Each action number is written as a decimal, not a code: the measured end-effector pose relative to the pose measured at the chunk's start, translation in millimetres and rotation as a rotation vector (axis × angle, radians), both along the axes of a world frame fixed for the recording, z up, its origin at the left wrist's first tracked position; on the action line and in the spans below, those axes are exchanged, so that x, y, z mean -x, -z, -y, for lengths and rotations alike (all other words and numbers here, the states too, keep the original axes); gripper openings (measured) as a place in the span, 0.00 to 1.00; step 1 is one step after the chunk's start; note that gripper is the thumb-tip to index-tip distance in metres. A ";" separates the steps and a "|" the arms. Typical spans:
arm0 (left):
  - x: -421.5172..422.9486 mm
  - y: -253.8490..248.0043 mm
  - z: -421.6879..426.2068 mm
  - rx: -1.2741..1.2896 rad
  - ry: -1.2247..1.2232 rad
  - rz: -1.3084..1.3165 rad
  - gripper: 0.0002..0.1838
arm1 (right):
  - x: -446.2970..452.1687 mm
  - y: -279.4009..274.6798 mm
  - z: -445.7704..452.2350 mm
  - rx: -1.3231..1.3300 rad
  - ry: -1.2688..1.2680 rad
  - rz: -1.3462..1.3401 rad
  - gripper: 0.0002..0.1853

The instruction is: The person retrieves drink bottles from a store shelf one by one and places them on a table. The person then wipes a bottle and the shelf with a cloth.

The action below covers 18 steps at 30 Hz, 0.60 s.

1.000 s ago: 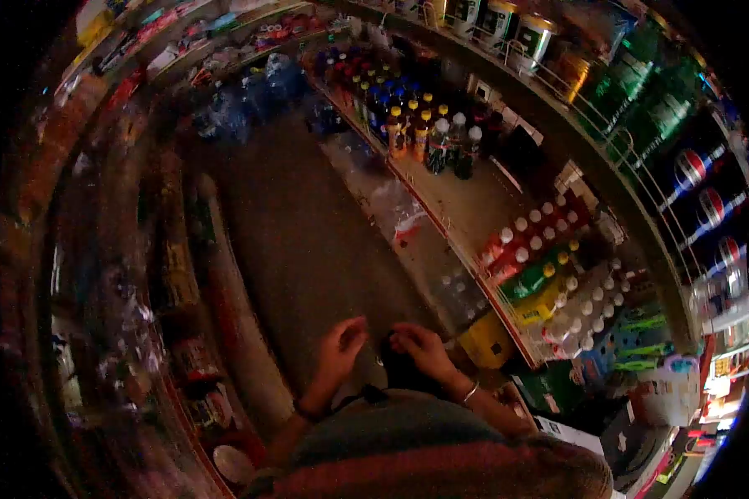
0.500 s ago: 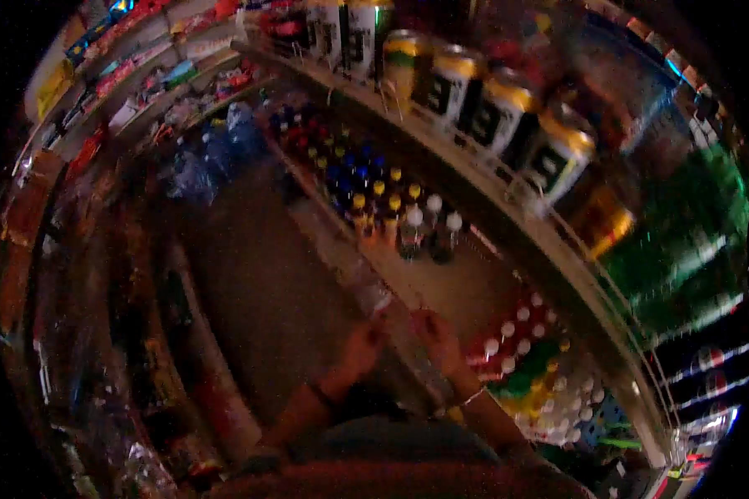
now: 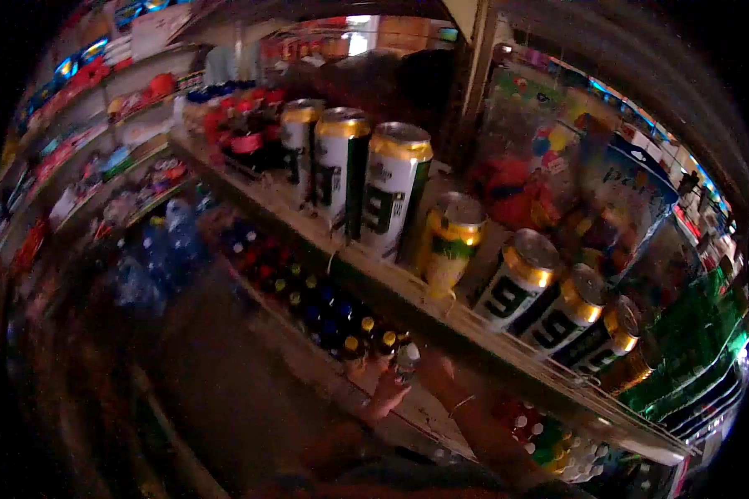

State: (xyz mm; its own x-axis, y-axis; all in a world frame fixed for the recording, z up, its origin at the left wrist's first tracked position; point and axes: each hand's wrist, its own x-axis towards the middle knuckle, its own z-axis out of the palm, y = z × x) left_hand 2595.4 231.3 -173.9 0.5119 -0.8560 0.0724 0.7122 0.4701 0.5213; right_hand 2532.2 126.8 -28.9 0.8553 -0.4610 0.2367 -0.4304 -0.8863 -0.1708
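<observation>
My left hand (image 3: 386, 392) is at a white-capped bottle (image 3: 407, 359) on the lower shelf, its fingers against the bottle's near side. My right hand (image 3: 438, 371) is beside the same bottle, just right of its cap, under the edge of the upper shelf; its fingers are dim and blurred. Bottles with yellow caps (image 3: 352, 343) stand directly left of the white-capped one, and blue-capped bottles (image 3: 327, 299) are farther back.
On the upper shelf (image 3: 374, 279) stand several white and gold cans (image 3: 395, 191) and a yellow can (image 3: 452, 241). Green bottles (image 3: 682, 333) are at the right. Blue wrapped bottles (image 3: 162, 254) are on the floor at the left. More stocked shelves (image 3: 100, 129) line the back left.
The view has turned toward the upper shelf and its cans. Both hands have moved from in front of the body to the white-capped bottles on the lower shelf.
</observation>
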 end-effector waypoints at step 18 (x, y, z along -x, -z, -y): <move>-51.5 52.9 2.4 -0.726 0.270 0.698 0.32 | 1.1 -12.5 -39.9 -0.755 0.180 -0.266 0.24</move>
